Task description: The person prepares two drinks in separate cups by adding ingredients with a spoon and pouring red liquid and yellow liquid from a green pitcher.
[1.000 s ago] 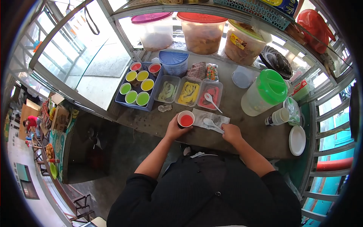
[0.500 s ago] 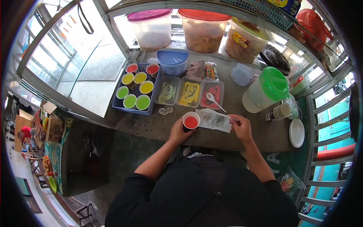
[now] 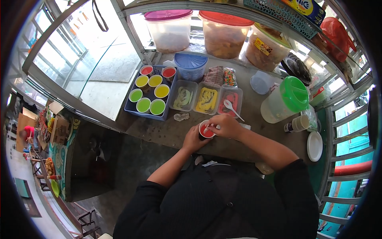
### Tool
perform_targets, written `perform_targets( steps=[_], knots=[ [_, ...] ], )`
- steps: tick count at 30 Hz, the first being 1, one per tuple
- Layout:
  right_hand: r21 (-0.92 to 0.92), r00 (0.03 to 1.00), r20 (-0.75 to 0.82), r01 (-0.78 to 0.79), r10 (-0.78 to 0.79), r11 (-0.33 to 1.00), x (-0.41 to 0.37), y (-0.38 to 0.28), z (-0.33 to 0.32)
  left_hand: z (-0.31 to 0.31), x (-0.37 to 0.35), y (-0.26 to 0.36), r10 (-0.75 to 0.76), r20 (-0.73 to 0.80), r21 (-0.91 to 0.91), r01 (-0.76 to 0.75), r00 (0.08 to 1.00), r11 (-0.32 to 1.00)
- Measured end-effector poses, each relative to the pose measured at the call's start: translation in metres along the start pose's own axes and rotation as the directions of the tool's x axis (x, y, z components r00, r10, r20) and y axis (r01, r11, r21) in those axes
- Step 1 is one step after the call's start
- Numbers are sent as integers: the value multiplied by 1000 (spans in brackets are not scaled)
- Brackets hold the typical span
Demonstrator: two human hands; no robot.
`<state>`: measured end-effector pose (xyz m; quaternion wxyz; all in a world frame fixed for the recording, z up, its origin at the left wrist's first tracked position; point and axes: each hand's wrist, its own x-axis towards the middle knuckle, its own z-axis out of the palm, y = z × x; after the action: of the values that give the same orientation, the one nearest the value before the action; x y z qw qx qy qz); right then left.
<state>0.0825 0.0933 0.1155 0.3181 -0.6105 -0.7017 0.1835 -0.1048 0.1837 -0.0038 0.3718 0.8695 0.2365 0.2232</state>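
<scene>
My left hand point(image 3: 193, 140) is wrapped around a paper cup point(image 3: 202, 134) of red liquid at the counter's front edge. Above its rim, my right hand point(image 3: 226, 126) pinches a thin white spoon point(image 3: 205, 130), whose lower end is inside the cup. Most of the spoon is hidden by the fingers and the liquid. Just beyond are three clear tubs: one with pale green residue point(image 3: 183, 96), one with yellow point(image 3: 206, 101), one with red point(image 3: 230, 99). Another white plastic spoon point(image 3: 232, 109) rests across the red one. A white tissue point(image 3: 246, 126) is mostly covered by my right hand and forearm.
A blue crate point(image 3: 146, 114) on the left holds several cups of red, yellow and green liquid. A green-lidded pitcher point(image 3: 278, 104), stacked paper cups point(image 3: 296, 124) and white plates point(image 3: 314, 146) stand right. Large lidded tubs point(image 3: 227, 38) line the back.
My right hand has moved left from over the tissue to the cup, bringing the spoon into the red liquid. My left hand still holds the cup. The view has shifted slightly.
</scene>
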Motion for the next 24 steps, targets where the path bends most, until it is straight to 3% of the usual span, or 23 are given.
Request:
perform_targets(
  steps=[3,6,9,12,15,18,24],
  knots=[
    [-117,993,60,106,-100,987,10,11,-4,3,-1,-1,-4,-20,3,4,1000,1000],
    [-365,971,179,214,-157,906,4,10,-3,4,-1,-2,-41,4,-4,41,999,999],
    [-419,953,215,288,-215,861,-15,-1,8,-1,0,1,-29,4,-29,29,1000,999],
    [-261,964,40,263,-262,929,-22,-17,16,2,-1,-5,-25,17,-22,25,1000,999],
    [-149,993,-5,120,-122,982,-18,-6,24,2,1,-4,-34,21,-40,35,999,999],
    [-177,992,-91,65,-83,982,-10,10,18,1,1,-1,-29,-17,-61,28,999,998],
    [-215,1000,-15,-5,2,977,-22,19,10,-2,2,3,-34,0,-58,34,999,998]
  ],
)
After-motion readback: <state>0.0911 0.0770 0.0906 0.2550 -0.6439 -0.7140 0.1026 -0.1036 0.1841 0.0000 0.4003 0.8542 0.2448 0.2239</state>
